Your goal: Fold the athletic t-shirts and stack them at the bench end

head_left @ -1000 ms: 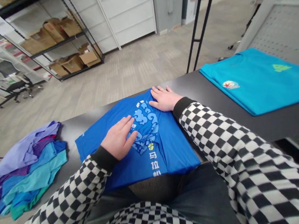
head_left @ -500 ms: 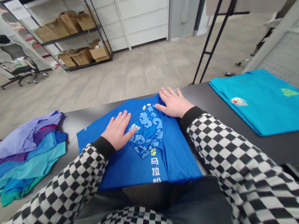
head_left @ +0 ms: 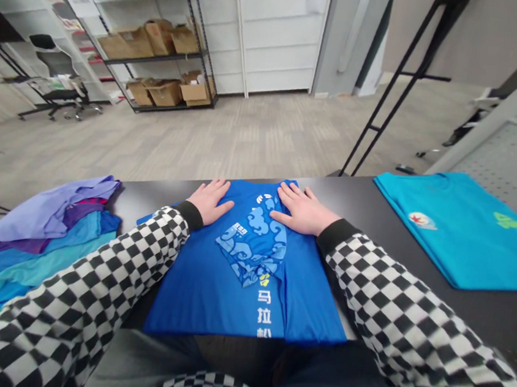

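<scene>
A blue T-shirt (head_left: 221, 288) lies partly folded on the dark table in front of me, with a patterned light-blue sleeve turned inward and white lettering down its front. My left hand (head_left: 210, 201) rests flat on the shirt's upper left part, fingers spread and pointing away from me. On the upper right edge, beside the sleeve, lies my right hand (head_left: 306, 211), palm down with fingers apart. Neither hand grips the cloth. My left forearm covers some of the shirt's left side.
To the right lies a folded turquoise T-shirt (head_left: 470, 240). A loose pile of purple, blue and teal clothes (head_left: 36, 238) is at the table's left end. Beyond the table (head_left: 332, 192) stand a shelf with cardboard boxes (head_left: 165, 92), a black stand (head_left: 390, 103) and an office chair (head_left: 59, 89).
My left hand has slid away from me, up to the shirt's far left part, off the patterned sleeve. My right hand stays at the upper right. The camera view has tilted.
</scene>
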Tool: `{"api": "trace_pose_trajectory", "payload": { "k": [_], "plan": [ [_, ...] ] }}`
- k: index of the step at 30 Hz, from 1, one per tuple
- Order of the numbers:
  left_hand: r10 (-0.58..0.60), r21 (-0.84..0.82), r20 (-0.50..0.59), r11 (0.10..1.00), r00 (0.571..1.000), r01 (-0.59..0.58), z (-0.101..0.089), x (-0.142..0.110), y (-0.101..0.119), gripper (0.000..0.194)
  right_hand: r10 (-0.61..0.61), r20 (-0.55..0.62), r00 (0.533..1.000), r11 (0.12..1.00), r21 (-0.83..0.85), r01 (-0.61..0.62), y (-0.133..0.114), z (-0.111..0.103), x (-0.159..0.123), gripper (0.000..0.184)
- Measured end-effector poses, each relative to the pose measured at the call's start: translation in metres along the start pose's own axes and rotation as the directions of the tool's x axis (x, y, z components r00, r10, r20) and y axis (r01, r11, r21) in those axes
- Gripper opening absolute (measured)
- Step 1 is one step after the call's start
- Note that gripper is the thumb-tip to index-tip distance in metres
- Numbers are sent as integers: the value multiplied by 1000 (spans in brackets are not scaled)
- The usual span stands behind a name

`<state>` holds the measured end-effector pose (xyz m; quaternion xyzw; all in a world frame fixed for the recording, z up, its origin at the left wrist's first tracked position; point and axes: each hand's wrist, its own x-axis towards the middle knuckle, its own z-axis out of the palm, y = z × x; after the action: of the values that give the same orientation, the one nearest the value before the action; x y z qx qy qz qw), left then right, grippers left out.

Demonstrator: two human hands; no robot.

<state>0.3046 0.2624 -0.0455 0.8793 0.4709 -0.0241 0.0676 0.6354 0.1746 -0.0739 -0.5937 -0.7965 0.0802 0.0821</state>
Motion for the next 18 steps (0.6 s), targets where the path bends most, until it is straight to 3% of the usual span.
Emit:
{"api": "trace_pose_trajectory", "payload": {
  "k": [5, 11, 14, 18],
  "plan": [
    [-34, 27, 42, 999, 999, 33, 13, 17, 6, 90, 4, 14, 1000, 1000, -1, -4, 0, 0, -1, 102],
    [-109, 39, 44, 993, 993, 107, 8, 30, 13, 99, -38, 22, 999, 999, -26, 39, 6, -3, 6, 103],
    [-20, 16, -11, 1000, 1000, 20, 9, 37, 21, 90, -34, 49, 998, 999, -26, 35, 8, -4, 12, 106],
    [74, -4, 26, 997, 997, -74, 18, 38, 27, 95, -28, 58, 998, 1000, -2, 29, 8, -5, 14, 105]
  ]
}}
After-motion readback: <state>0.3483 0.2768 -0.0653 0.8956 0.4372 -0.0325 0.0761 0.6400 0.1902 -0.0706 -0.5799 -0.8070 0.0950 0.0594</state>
